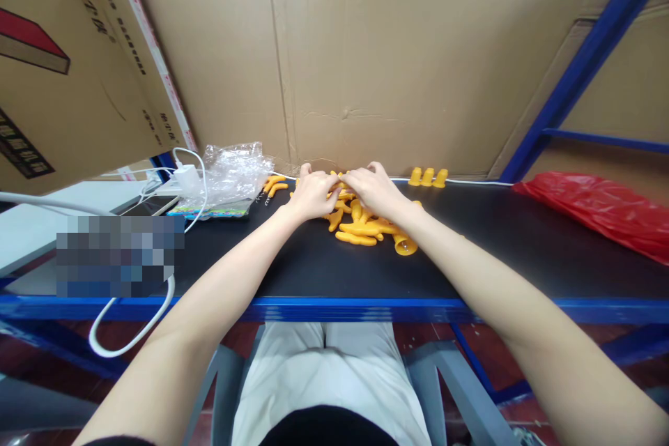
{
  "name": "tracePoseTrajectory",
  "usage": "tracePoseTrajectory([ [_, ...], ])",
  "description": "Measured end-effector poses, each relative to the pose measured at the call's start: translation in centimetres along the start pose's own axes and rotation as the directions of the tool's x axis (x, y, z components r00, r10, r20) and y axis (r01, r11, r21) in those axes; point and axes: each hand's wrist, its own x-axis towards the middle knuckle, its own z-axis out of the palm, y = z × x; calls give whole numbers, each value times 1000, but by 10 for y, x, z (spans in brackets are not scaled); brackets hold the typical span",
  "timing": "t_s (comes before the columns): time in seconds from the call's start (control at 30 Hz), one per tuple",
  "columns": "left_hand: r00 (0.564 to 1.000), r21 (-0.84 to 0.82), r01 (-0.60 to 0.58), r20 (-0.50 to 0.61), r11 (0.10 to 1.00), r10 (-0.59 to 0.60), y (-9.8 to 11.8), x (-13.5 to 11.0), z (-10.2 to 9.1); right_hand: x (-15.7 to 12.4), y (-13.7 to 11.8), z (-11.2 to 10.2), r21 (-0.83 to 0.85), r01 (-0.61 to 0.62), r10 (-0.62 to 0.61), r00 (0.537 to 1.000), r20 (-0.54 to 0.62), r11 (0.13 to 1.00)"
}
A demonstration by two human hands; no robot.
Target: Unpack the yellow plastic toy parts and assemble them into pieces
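A heap of small orange rubbery pieces (360, 228) lies on the black tabletop (470, 244) close to the cardboard back wall. My left hand (312, 194) and my right hand (375, 189) rest over the far side of the heap, fingers curled down among the pieces and meeting in the middle. What the fingers pinch is hidden beneath them. Three orange pieces (428, 177) stand upright in a row to the right of my hands. A few more orange pieces (275, 185) lie to the left.
A crumpled clear plastic bag (233, 171) lies at the left, with a white charger (184, 175), its cable (130, 334) and a phone (146, 206). A red plastic bag (601, 212) lies at the right. Blue shelf posts (580, 70) and cardboard (391, 49) close the back.
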Motion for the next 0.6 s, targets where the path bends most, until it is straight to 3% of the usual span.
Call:
tracePoseTrajectory([
  [0.13, 999, -72, 40, 23, 997, -39, -3, 2, 1, 1, -3, -5, -56, 4, -4, 1000, -2, 998],
  [0.3, 982, -230, 187, 66, 955, -176, -1, 8, -2, 4, -8, -10, -158, -11, 4, 999, -45, 987],
  [0.43, 966, -324, 258, 106, 910, -236, 3, 10, -4, 3, -2, -7, -145, 1, -13, 997, -82, 989],
  [0.5, 973, -285, 230, 96, 930, -212, 3, 8, -4, 2, 3, -3, -105, 40, -48, 996, -77, 994],
  [0.6, 995, -112, 82, 66, 990, -75, 2, 3, -2, 0, 8, 3, -33, 70, -71, 997, -19, 997],
])
